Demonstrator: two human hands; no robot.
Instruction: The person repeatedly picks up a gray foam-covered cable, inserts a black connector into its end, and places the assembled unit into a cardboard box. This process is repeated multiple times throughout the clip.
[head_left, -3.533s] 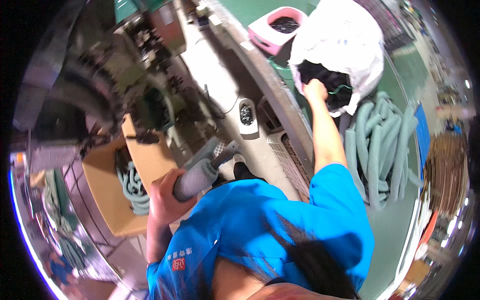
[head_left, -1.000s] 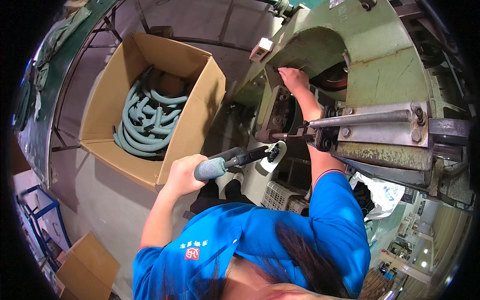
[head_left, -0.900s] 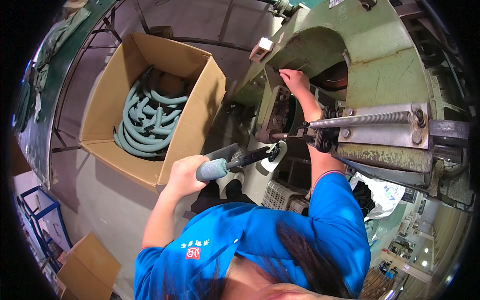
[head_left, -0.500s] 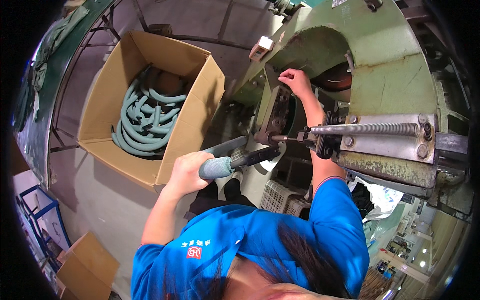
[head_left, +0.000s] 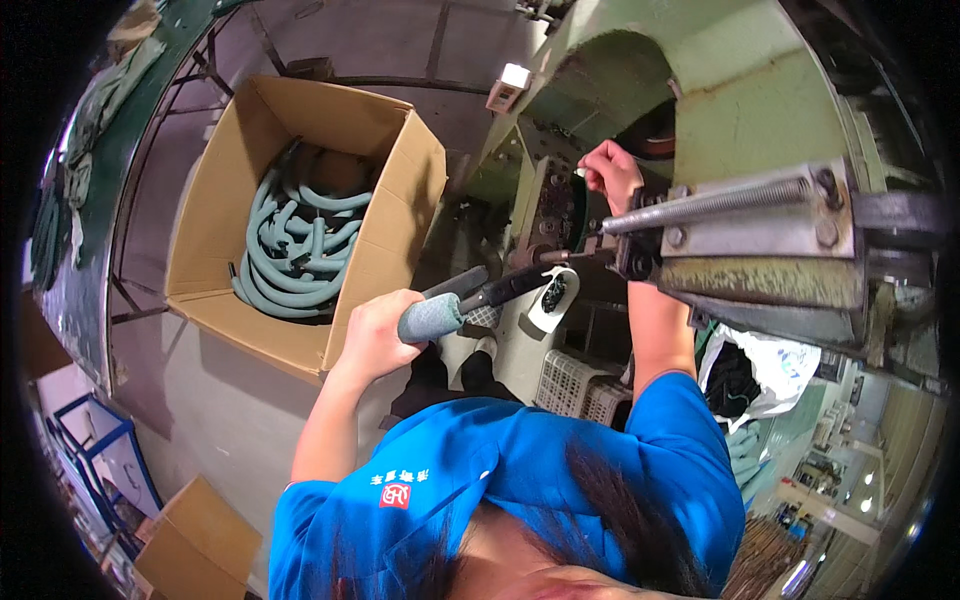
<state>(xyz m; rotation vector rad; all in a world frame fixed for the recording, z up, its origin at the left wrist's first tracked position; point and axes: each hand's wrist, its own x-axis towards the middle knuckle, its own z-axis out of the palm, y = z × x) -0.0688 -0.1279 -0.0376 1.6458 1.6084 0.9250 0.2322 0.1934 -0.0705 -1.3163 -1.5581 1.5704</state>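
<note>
My left hand [head_left: 383, 333] is wrapped round a grey-blue padded grip [head_left: 430, 317]. From its far end a dark metal bar [head_left: 515, 288] runs up to the front of the green machine [head_left: 740, 90]. A flat grey bar [head_left: 457, 282] juts out just beyond my left knuckles. My right hand [head_left: 612, 175] is closed in a pinch, raised in the machine's gap beside an upright bolted metal block [head_left: 552, 200]. A tiny pale spot shows at its fingertips, too small to name. The machine's spring arm [head_left: 715, 207] crosses in front of my right forearm and hides part of it.
An open cardboard box [head_left: 395, 230] of bent grey-blue foam-covered tubes [head_left: 290, 285] stands on the left. Plastic crates [head_left: 565, 385] and a white bag [head_left: 785, 375] lie below the machine. A small white-topped box [head_left: 509, 88] is fixed at the machine's edge.
My right hand has come slightly nearer and turned, its fingers more curled. The view has shifted a little; my left hand keeps hold of the padded grip.
</note>
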